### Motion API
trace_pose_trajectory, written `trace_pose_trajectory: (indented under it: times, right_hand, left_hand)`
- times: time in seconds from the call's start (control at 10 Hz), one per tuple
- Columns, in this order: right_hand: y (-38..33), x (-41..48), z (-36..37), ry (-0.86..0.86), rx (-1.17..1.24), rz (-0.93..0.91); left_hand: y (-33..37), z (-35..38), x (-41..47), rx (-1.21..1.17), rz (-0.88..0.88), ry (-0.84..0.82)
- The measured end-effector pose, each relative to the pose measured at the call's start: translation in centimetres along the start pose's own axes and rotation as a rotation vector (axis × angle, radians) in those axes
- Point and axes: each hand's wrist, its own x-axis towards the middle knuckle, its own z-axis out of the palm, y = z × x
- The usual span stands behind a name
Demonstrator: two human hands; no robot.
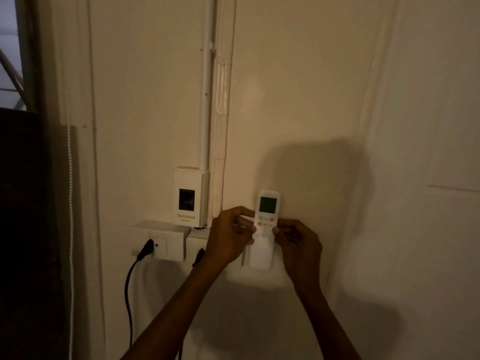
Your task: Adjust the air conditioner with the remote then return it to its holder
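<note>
Over on the left a black plug (146,247) is sitting in a white wall socket (159,239), and its black cord (127,292) is hanging down the wall. Just above the socket a white box marked National (191,196) is sitting at the bottom of a white pipe (205,100). Next, the person's left hand (228,236) is reaching up to the left side of the white air conditioner remote (267,216). Its fingers (244,211) are curling in and pinching the remote's left edge. The remote is standing upright against the wall, with its bottom part down inside the white holder (259,257) and its little screen and orange buttons sticking out on top. The right hand (298,242) is coming in from the other side, and its fingertips (279,231) are pinching the remote's right edge, just above the holder's lip. I cannot see the air conditioner from here, and the screen is too dim to read, so I cannot tell if the adjusting is done. The remote is looking nearly home. It could be sliding in or lifting out; I cannot tell which. If it is going in, only a last push down and letting go is left.
</note>
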Motion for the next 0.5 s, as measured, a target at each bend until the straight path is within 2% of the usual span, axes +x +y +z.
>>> trace_pose_trajectory:
  times: [0.1,0.2,0.5]
  right_hand:
    - [-0.5,-0.1,-0.3,-0.006,-0.015,0.010]
    - [-1.4,0.0,-0.8,-0.040,-0.061,0.042]
    - [-5.0,-1.6,-3.7,-0.040,-0.231,-0.016]
  left_hand:
    - [0.4,-0.4,0.0,0.044,0.013,-0.010]
    - [1.1,-0.8,-0.2,0.185,0.042,-0.022]
    - [4.7,-2.4,-4.1,0.432,0.101,-0.022]
